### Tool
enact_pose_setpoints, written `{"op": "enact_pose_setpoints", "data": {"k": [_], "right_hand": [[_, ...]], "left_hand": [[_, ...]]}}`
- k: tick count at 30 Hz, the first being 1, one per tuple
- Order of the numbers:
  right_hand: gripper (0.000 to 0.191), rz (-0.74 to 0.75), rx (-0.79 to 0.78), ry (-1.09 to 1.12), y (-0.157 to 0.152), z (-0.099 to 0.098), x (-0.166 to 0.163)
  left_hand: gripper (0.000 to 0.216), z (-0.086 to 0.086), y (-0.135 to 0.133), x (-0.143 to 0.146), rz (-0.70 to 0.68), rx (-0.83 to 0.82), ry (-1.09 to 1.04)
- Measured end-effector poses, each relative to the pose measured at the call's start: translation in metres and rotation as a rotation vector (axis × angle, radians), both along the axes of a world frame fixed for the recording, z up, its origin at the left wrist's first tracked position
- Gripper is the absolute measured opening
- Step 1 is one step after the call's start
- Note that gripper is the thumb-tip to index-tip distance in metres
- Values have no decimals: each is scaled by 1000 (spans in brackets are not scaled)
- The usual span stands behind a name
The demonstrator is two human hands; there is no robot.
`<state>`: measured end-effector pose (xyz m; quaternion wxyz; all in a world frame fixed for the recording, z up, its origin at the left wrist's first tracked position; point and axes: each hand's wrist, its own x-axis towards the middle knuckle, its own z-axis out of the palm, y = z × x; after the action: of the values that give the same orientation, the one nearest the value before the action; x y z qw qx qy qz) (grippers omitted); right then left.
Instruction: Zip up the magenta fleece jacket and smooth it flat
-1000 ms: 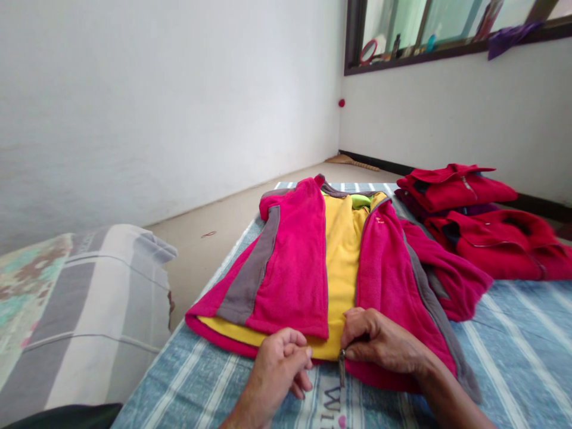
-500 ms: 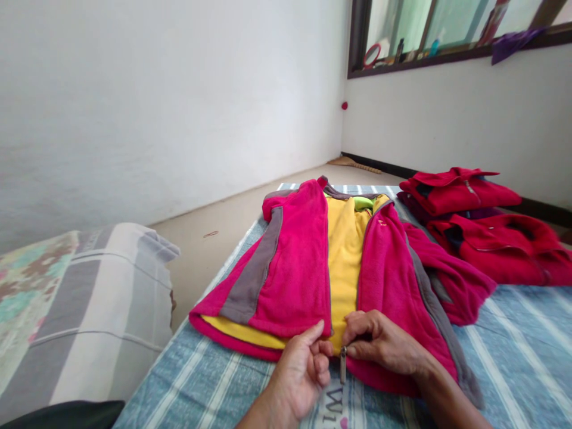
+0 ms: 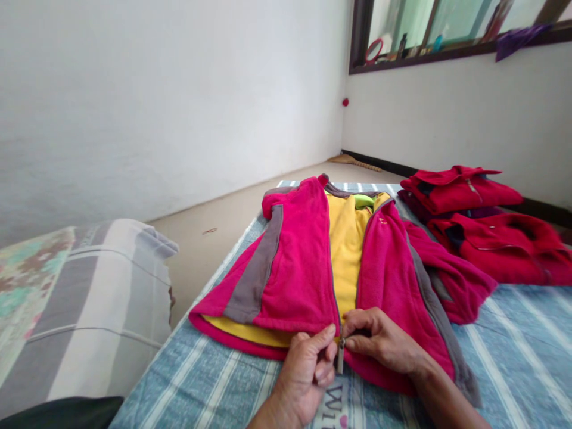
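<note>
A pink fleece jacket [image 3: 300, 262] with grey panels and a yellow lining lies spread, its front open, on a blue striped sheet [image 3: 179, 381]. At the bottom hem, my left hand [image 3: 308, 369] pinches the lower corner of the left front edge between thumb and fingers. Right beside it, my right hand [image 3: 384, 342] grips the lower end of the other front edge. A metal zipper pull [image 3: 340, 356] hangs down between the two hands, next to my right fingertips. The two zipper ends are close together; whether they are joined is hidden by the fingers.
Folded red jackets [image 3: 504, 247] are stacked at the right on the sheet. A folded grey-and-white striped cloth [image 3: 102, 310] lies at the left. Behind are a white wall [image 3: 179, 95] and a window [image 3: 451, 30] with small items on its sill.
My left hand has moved slightly right with the jacket's left corner, now meeting my right hand. The gap between the front edges at the hem has narrowed.
</note>
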<state>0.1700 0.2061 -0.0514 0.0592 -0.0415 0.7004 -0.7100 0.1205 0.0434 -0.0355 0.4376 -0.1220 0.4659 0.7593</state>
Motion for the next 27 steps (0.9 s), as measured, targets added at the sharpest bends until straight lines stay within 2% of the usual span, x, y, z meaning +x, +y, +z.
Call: {"op": "enact_pose_setpoints", "data": {"k": [15, 23, 27], "right_hand": [[20, 1, -15, -4, 0, -2, -1], [24, -12, -47, -27, -2, -3, -1], [31, -8, -122, -59, -2, -5, -1]], "left_hand": [[52, 7, -4, 3, -177, -290, 444], [48, 9, -14, -12, -439, -473, 736], [46, 11, -15, -17, -526, -465, 809]]}}
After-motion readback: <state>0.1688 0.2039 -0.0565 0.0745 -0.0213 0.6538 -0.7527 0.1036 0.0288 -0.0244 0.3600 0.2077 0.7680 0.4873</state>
